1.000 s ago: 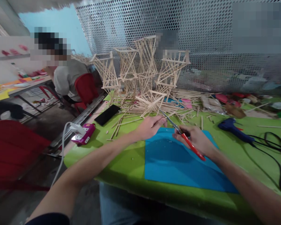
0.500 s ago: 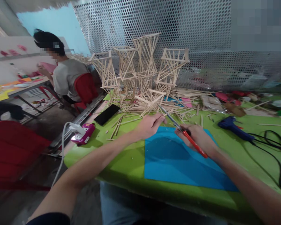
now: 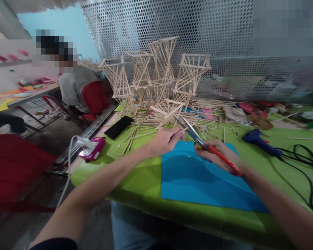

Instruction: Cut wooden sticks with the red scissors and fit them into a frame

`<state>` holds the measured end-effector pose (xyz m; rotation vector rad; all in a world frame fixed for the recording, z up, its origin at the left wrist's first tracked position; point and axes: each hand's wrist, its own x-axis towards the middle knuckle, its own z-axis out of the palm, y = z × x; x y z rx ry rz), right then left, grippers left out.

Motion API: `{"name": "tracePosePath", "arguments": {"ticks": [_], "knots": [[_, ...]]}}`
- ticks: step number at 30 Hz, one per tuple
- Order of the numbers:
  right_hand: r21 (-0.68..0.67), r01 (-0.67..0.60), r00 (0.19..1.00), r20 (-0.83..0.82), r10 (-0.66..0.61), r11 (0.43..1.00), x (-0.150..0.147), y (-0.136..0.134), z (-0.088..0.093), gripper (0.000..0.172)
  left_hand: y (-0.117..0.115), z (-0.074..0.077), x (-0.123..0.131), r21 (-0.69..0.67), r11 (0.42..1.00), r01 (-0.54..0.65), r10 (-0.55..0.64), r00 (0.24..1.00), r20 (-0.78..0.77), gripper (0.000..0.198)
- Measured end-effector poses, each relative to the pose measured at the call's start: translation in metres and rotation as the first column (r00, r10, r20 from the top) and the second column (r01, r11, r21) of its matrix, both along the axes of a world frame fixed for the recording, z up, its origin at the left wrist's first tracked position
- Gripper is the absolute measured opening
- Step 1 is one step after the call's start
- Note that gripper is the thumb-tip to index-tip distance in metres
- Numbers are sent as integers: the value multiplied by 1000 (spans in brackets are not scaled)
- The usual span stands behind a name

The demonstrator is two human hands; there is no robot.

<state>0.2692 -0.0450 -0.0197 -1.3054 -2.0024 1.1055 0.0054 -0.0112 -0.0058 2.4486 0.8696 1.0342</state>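
Your right hand (image 3: 219,154): closed around the red handles of a pair of scissors (image 3: 208,147), blades parted and pointing toward the far edge of the worktop (image 3: 135,180).

Your left hand (image 3: 165,140): fingers pinched together at the blade tips, apparently on a thin wooden stick, though the stick itself is hard to make out against the pile behind.

Blue cutting mat (image 3: 200,180): flat at the near edge, under both hands.

Stick towers (image 3: 156,74): several open lattice frames, upright at the far edge against the perforated metal screen (image 3: 172,24), loose sticks (image 3: 169,116) heaped at their feet.

Blue glue gun (image 3: 261,140): lying toward the right edge, black cord (image 3: 306,166) coiled beside it.

Black phone (image 3: 119,127) and pink power strip (image 3: 92,148): near the left edge.

Another person (image 3: 73,86): seated on a red chair at a separate table beyond the left edge.
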Motion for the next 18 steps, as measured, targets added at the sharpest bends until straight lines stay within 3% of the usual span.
{"name": "tracePosePath", "arguments": {"ticks": [9, 18], "knots": [[-61, -98, 995, -33, 96, 993, 6, 2, 0, 30, 3, -5, -3, 64, 997, 43, -45, 999, 25, 45], [-74, -120, 992, -59, 115, 990, 9, 2, 0, 28, 3, -7, -2, 10, 999, 40, -41, 998, 52, 47]]}}
